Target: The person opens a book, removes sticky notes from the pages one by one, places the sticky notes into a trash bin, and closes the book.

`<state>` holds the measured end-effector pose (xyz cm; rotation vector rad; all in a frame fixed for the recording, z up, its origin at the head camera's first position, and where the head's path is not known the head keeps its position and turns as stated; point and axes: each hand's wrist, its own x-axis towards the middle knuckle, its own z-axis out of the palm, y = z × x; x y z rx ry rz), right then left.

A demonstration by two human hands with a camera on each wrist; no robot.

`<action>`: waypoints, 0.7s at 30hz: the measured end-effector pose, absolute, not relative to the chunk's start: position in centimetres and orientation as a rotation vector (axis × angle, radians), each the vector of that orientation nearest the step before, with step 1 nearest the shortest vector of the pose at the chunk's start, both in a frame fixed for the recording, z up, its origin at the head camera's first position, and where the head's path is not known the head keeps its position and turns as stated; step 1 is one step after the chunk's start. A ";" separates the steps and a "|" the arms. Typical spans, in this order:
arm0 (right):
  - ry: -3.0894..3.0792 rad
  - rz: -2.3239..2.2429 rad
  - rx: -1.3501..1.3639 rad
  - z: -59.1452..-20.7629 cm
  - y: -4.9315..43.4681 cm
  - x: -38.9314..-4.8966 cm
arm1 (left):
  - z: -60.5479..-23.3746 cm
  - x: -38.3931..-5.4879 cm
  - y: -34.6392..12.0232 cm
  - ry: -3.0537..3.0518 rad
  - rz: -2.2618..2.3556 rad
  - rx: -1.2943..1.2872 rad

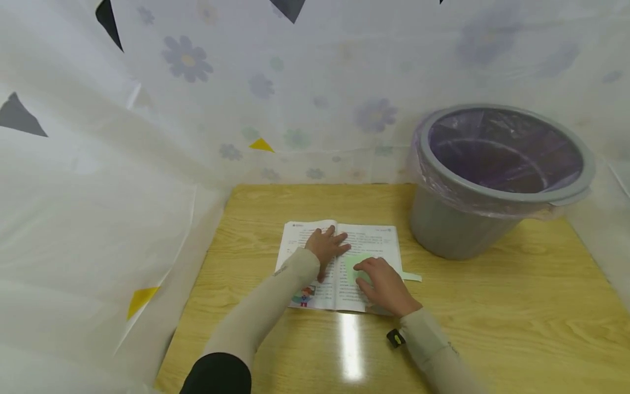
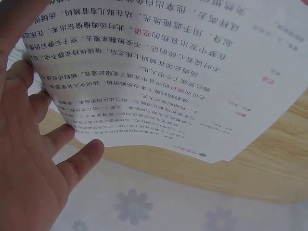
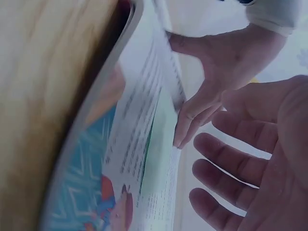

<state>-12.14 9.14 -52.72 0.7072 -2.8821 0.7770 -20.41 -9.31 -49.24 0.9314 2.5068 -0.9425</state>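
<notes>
An open book (image 1: 305, 241) with printed text and a cartoon figure lies on the wooden table. My left hand (image 1: 328, 249) spreads its fingers over the book near the centre fold; the left wrist view shows the printed page (image 2: 144, 82) beside the fingers. On the right page sits a pale green paper note (image 3: 160, 142). Over this note hovers my right hand (image 1: 386, 284), its fingers loosely bent and apart from the page in the right wrist view. A pale green strip (image 1: 412, 277) sticks out past the book's right edge.
A large grey bin (image 1: 458, 230) lined with a purple bag stands to the right behind the book. Flower-patterned white sheeting (image 1: 315, 109) hangs behind and to the left of the table (image 1: 517, 306).
</notes>
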 end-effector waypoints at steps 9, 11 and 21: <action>-2.969 0.553 0.642 -52.8 9.5 -15.5 | -49.2 -20.2 -9.3 2.540 -0.883 0.909; -3.010 0.511 0.613 -52.9 9.7 -15.8 | -49.3 -20.1 -9.3 2.544 -0.875 0.904; -3.173 0.457 0.590 -53.7 10.4 -16.8 | -48.9 -19.8 -9.3 2.553 -0.844 0.893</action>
